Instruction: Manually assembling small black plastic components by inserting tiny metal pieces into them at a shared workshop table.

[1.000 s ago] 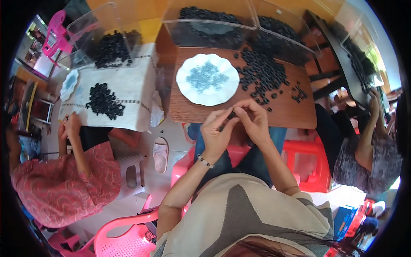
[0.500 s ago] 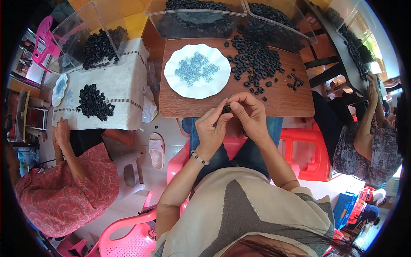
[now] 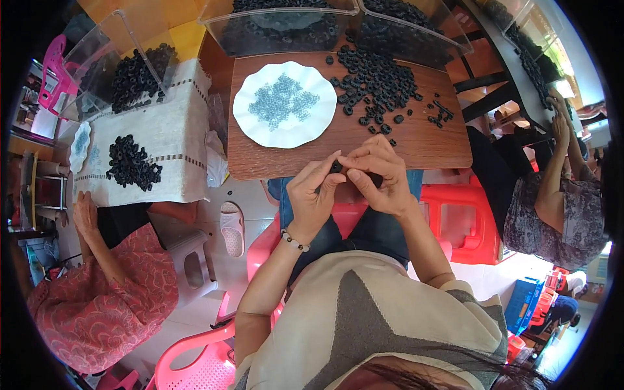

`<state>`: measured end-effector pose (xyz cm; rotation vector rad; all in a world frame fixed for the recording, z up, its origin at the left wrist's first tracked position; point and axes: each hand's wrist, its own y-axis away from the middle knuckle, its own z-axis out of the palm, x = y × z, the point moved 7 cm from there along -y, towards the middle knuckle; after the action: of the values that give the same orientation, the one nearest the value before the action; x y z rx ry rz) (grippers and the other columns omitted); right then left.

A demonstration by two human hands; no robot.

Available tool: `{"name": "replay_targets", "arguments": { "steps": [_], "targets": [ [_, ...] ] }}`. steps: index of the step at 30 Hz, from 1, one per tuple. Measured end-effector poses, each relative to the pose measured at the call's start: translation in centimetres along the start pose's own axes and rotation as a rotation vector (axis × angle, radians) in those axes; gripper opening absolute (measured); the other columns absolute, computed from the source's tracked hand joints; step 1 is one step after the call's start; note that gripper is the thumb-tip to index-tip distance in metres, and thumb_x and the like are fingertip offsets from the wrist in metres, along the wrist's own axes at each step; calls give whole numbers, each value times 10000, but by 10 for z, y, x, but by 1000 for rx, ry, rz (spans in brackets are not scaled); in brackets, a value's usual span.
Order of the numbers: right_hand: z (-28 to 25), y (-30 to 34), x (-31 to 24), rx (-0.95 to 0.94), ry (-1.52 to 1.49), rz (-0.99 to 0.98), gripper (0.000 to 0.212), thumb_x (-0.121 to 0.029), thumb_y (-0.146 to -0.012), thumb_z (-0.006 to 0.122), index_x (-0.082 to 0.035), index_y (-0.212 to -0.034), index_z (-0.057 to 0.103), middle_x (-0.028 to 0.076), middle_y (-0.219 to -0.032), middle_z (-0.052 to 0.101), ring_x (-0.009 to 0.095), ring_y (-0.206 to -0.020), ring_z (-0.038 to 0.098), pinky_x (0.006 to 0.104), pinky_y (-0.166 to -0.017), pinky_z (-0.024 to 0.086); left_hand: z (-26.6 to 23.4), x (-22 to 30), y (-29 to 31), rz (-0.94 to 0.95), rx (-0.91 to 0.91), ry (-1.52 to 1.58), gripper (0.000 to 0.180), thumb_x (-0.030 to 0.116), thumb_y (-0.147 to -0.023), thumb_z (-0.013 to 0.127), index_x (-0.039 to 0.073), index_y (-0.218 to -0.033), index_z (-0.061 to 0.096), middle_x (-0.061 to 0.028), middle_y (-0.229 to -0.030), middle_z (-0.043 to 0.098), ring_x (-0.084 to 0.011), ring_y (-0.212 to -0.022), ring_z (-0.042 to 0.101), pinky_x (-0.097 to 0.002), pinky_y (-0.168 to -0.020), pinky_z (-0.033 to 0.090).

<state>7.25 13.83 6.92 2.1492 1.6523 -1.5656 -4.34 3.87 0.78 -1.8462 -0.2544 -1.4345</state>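
Observation:
Both my hands meet just off the near edge of the brown wooden table [image 3: 286, 164]. My left hand [image 3: 312, 195] pinches a small black ring-shaped part [image 3: 336, 167] between thumb and fingers. Close against it, my right hand [image 3: 383, 177] has thumb and forefinger pressed together at the part; whatever is in that pinch is too small to make out. A white scalloped plate [image 3: 244, 130] beyond my left hand bears many tiny clear rings [image 3: 283, 101]. Right of the plate spreads a loose pile of black ring-shaped parts [image 3: 377, 81], with a few smaller black pieces [image 3: 442, 114] farther right.
Clear plastic bins [image 3: 279, 39] of black parts stand along the table's far side. At left, a person in a red patterned top [image 3: 110, 286] sits by a cloth-covered table [image 3: 185, 175] with similar parts. Another person [image 3: 546, 208] works at right. A red stool [image 3: 465, 221] stands beside me.
The view has shifted slightly, so the tables and plate appear farther left. My right fingertips have drawn closer together beside the black part, which stays in my left hand.

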Motion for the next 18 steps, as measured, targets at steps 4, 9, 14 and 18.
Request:
{"name": "replay_targets", "arguments": {
  "steps": [4, 9, 14, 18],
  "targets": [
    [-2, 6, 2, 11, -63, 63, 208, -71, -854, 754, -27, -1056, 771, 70, -934, 711, 228, -894, 565, 349, -830, 465, 4, 3, -2, 43, -36, 17, 384, 210, -929, 761, 14, -1257, 719, -121, -906, 715, -198, -750, 638, -297, -686, 503],
    [-6, 8, 3, 4, -14, -3, 240, -14, -842, 736, -53, -1076, 768, 81, -955, 733, 237, -851, 592, 338, -789, 483, 9, 6, -2, 46, -90, 17, 397, 161, -926, 763, 22, -1293, 701, -108, -872, 693, -178, -712, 603, -290, -667, 496],
    [-7, 18, 6, -1, -53, 33, 243, 4, -849, 712, -47, -1080, 770, 86, -958, 736, 232, -860, 601, 341, -803, 482, 10, 17, -2, 121, -43, -121, 436, 57, -912, 749, 37, -1340, 672, -128, -906, 704, -219, -708, 649, -296, -648, 518],
    [-5, 25, 14, 12, -106, 154, 224, -8, -887, 687, -26, -1093, 773, 98, -973, 738, 227, -907, 596, 342, -833, 472, 14, 9, 3, 105, -120, -180, 404, 44, -910, 744, 26, -1309, 685, -149, -946, 718, -257, -755, 686, -313, -673, 541]
  ]
}}
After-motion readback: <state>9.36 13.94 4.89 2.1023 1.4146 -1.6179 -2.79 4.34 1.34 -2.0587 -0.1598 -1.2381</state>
